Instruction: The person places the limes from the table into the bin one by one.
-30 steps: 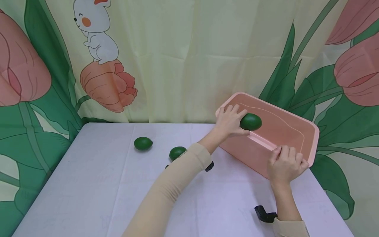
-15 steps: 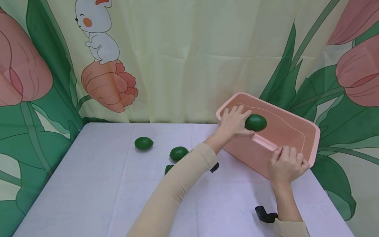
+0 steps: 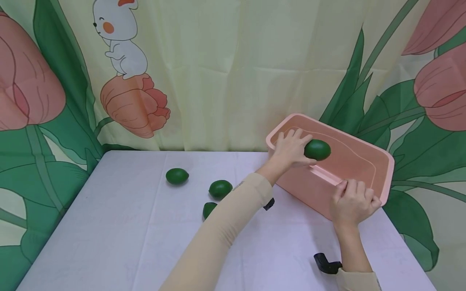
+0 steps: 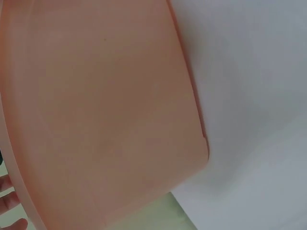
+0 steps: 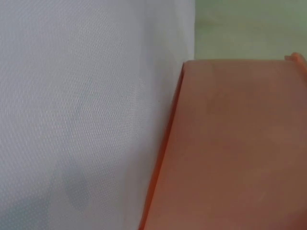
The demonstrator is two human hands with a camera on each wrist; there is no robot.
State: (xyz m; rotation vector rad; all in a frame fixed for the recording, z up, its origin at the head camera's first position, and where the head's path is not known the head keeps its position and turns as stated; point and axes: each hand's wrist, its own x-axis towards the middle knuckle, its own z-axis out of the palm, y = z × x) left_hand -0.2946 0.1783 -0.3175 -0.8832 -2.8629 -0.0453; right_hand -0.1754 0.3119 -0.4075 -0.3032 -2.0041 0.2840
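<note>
A dark green lime [image 3: 318, 150] is held between the thumb and fingers of my left hand [image 3: 290, 149], above the opening of a pink plastic bin [image 3: 302, 186]. My right hand [image 3: 351, 203] grips the bin's near rim toward its right end, fingers curled over the edge. The left wrist view is filled mostly by the bin's outer wall [image 4: 105, 105], with a few left fingertips [image 4: 7, 203] past the rim at the lower left. In the right wrist view the bin's side [image 5: 235, 143] shows, but no hand. The bin's floor is partly hidden.
Several more limes lie on the white-covered table [image 3: 109, 226]: one at the back left [image 3: 177, 176], another nearer the middle [image 3: 220, 189], and a third lime [image 3: 208, 209] partly behind the left sleeve. A patterned curtain [image 3: 218, 81] hangs behind the table.
My left hand has moved a little to the right with the lime, farther over the bin. A third lime has come into view beside the sleeve. My right hand stays on the rim.
</note>
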